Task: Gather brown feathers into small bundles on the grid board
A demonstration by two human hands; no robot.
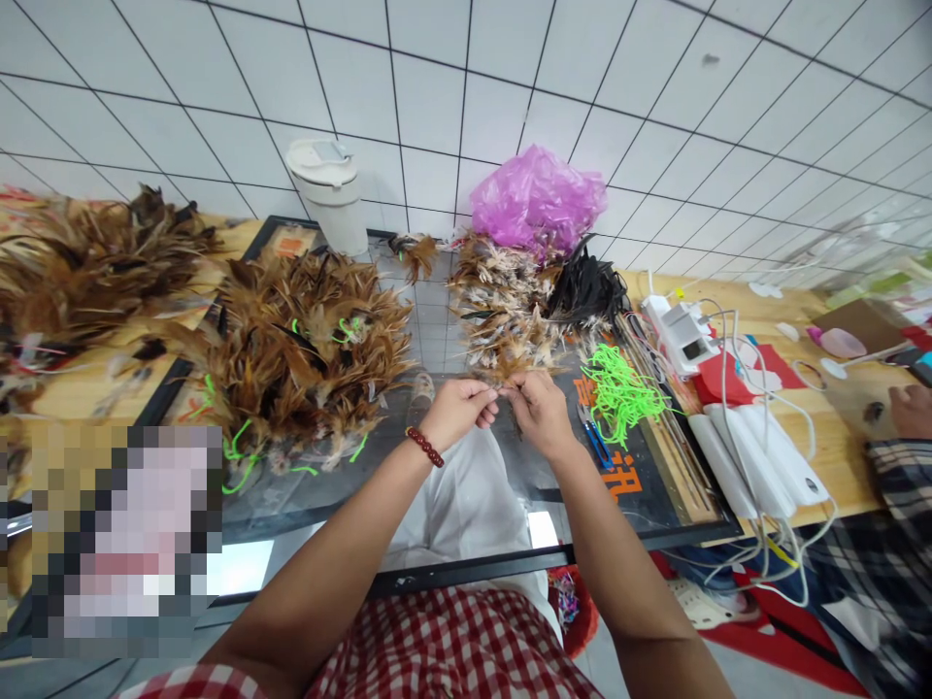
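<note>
My left hand (460, 410) and my right hand (537, 413) meet over the near part of the dark glass tabletop (437, 340), both closed in a pinch. Brown feather tips show just past the fingers; what lies between the fingertips is too small and covered to make out. Right beyond my hands is a pile of pale and brown feathers (502, 301), with black feathers (588, 283) at its right side. To the left spreads a large heap of brown feathers (306, 349) with bright green ties in it. Green cords (626, 393) and blue thread snips (595, 437) lie right of my right hand.
A white lidded cup (331, 194) and a pink plastic bag (539, 199) stand by the tiled wall. More brown feathers (94, 262) lie far left. A power strip (677, 330) with cables is on the right. Another person's hand (910, 413) rests at the right edge.
</note>
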